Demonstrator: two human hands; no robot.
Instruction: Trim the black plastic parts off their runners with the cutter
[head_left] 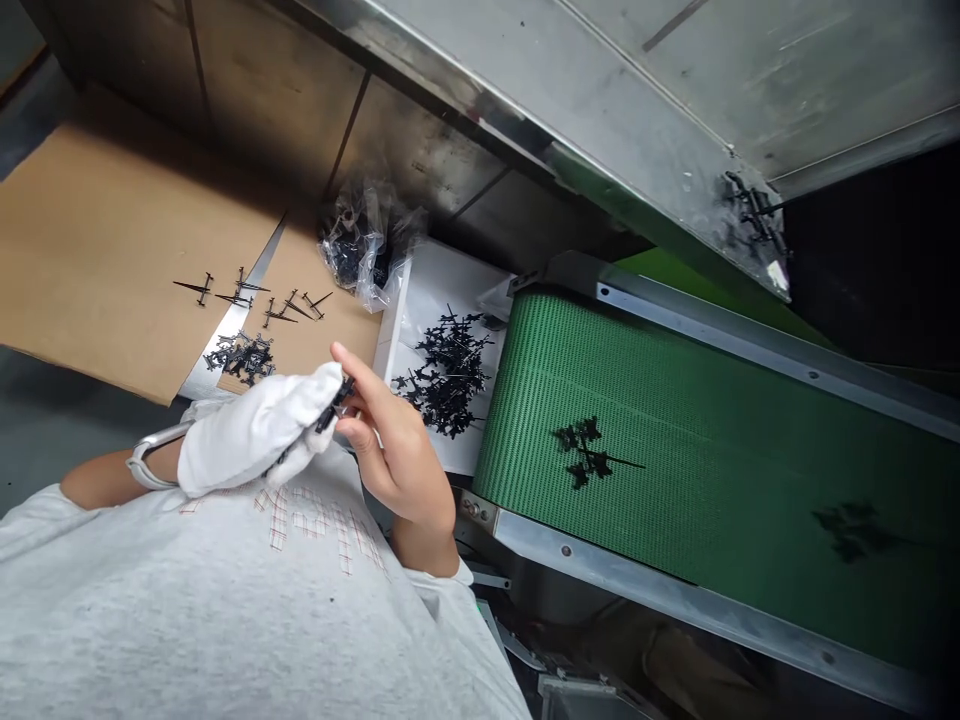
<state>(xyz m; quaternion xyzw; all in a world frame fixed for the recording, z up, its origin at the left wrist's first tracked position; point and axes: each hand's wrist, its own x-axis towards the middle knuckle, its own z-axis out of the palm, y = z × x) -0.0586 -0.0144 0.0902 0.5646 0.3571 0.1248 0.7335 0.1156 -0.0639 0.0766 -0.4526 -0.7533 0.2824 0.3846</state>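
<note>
My left hand (pixel 259 430), in a white glove, is closed round a small black plastic part (pixel 330 408) in front of my chest. My bare right hand (pixel 397 445) comes from the other side, its thumb and fingertips pinching the same part at its upper end. Fingers and glove cover most of the part, so its full shape is hidden. Just beyond my gloved hand lies a heap of small black plastic pieces (pixel 241 358) on cardboard. Several thin black sprues (pixel 281 308) are scattered behind that heap.
A white box (pixel 409 320) beside my right hand holds a pile of black moulded parts (pixel 450 375). To the right runs a green conveyor belt (pixel 637 390) carrying black moulded clusters (pixel 589 455). A clear plastic bag (pixel 367 245) stands behind the cardboard sheet (pixel 135 250). A metal chute (pixel 675 170) overhangs the belt.
</note>
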